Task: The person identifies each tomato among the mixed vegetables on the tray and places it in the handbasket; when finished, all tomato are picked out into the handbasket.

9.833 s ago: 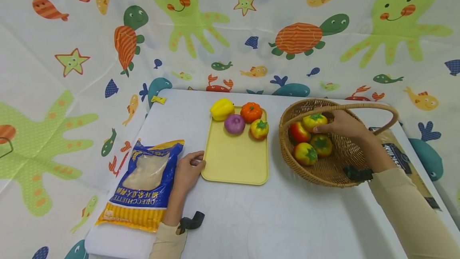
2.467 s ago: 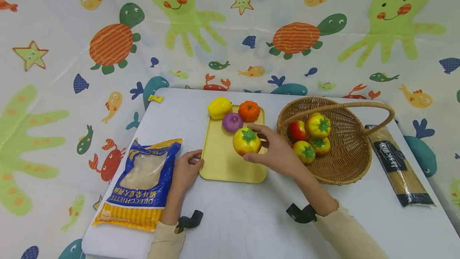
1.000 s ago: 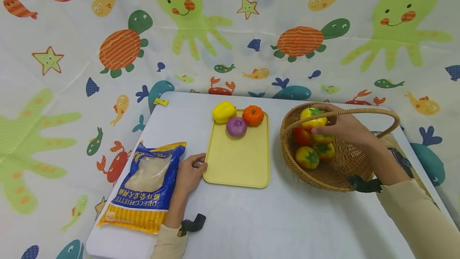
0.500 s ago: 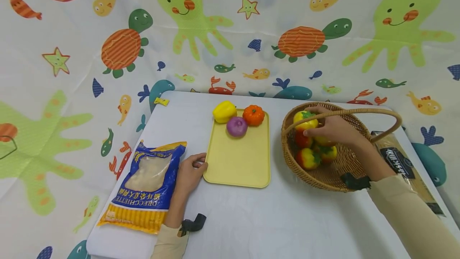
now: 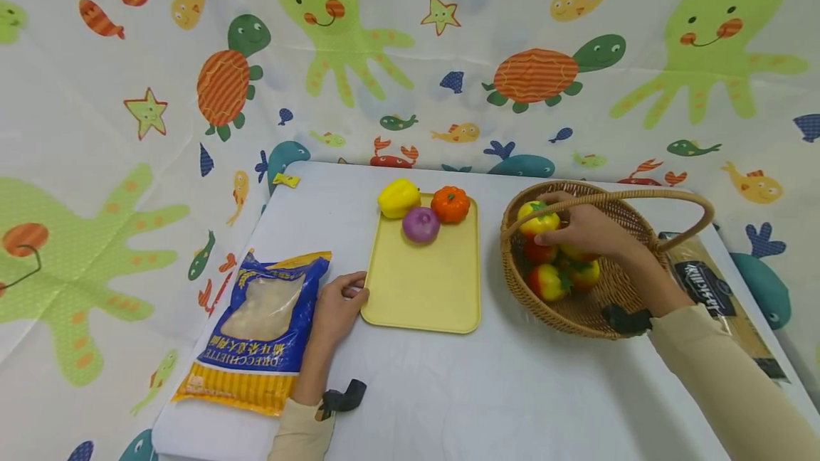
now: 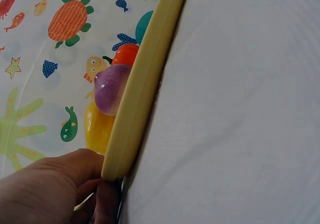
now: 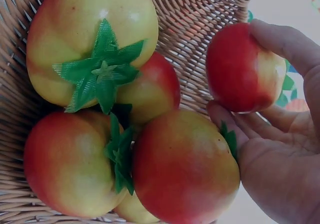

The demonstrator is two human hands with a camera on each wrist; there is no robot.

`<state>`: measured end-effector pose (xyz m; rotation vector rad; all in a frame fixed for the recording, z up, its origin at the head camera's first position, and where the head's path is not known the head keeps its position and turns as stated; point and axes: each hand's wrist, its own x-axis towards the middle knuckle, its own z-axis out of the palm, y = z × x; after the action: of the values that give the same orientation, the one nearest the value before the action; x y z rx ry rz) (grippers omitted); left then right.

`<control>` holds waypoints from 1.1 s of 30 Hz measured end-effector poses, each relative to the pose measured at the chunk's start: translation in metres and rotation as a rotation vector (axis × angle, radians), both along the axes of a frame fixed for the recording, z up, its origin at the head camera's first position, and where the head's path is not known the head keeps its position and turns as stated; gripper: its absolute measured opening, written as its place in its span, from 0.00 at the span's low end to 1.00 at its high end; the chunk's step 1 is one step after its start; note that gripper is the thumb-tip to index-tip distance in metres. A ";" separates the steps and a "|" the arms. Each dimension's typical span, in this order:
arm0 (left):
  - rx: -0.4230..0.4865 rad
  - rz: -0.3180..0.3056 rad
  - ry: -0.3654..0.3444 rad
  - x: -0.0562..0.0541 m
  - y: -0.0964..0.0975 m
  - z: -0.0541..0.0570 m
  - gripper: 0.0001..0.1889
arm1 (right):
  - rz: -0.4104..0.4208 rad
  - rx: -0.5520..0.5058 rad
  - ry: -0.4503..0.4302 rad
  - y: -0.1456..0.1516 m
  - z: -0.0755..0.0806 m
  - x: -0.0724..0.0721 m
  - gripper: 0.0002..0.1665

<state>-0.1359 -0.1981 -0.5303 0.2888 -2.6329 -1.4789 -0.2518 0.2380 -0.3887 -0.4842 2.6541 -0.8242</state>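
Observation:
My left hand (image 5: 338,306) pinches the near left edge of a pale yellow tray (image 5: 423,290); in the left wrist view its thumb lies over the tray rim with fingers underneath. On the tray's far end sit a purple onion (image 5: 421,225), a small orange pumpkin (image 5: 450,204) and a yellow bell pepper (image 5: 399,198). Inside the wicker basket (image 5: 544,311), my right hand (image 5: 589,230) grips a red-and-yellow tomato (image 7: 240,68) between thumb and fingers. Several similar tomatoes (image 7: 185,164) with green leafy tops lie beneath and beside it.
The basket's arched handle (image 5: 695,198) passes over my right hand. A bag of orecchiette (image 5: 256,333) lies left of my left forearm. A pack of long pasta (image 5: 720,297) lies right of the basket. A yellow wrapper (image 5: 286,180) is at the table's far left corner.
A tomato that stood on the tray was lifted off by my right hand and carried right into the basket. Lately that hand has shifted slightly left there, gripping it. My left hand stays at the tray.

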 end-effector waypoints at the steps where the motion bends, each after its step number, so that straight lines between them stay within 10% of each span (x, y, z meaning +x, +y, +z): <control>1: -0.001 0.000 -0.001 0.000 0.000 0.000 0.18 | 0.011 0.010 0.006 0.000 -0.001 -0.001 0.47; 15: -0.006 0.012 -0.004 -0.001 0.003 -0.001 0.18 | 0.127 0.119 0.031 -0.013 -0.005 -0.007 0.36; 33: 0.003 0.027 0.002 -0.006 0.011 0.000 0.18 | 0.123 0.122 -0.063 -0.010 -0.011 -0.018 0.50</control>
<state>-0.1415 -0.1873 -0.5302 0.3212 -2.6146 -1.4747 -0.2701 0.2278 -0.3998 -0.5731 2.5696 -0.6262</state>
